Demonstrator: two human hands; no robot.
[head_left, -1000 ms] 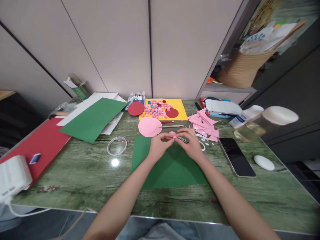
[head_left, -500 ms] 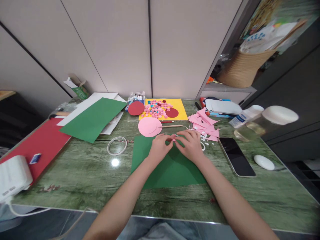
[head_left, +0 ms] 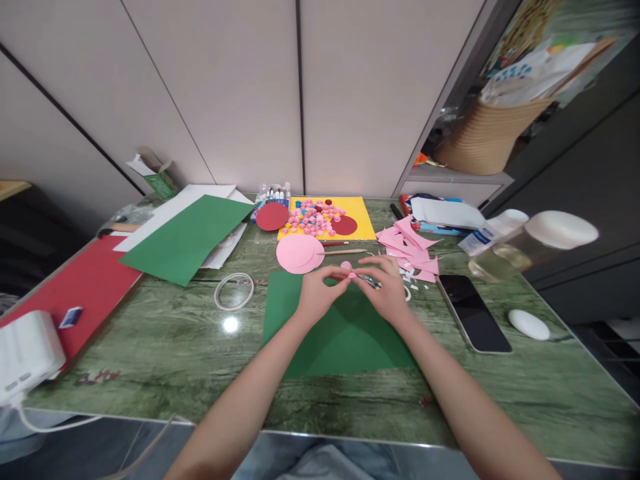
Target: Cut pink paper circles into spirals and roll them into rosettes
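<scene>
The small pink paper piece (head_left: pixel 346 267) sat just above the far edge of a green sheet (head_left: pixel 340 340), pinched between the closed fingers of the left hand (head_left: pixel 316 295). The right hand (head_left: pixel 387 293) met it from the other side, fingers curled shut on a thin dark tool (head_left: pixel 371 280). On the table (head_left: pixel 150 347) around them lay a pink disc (head_left: pixel 299 253), pink scraps (head_left: pixel 411 245) and a phone (head_left: pixel 473 312).
</scene>
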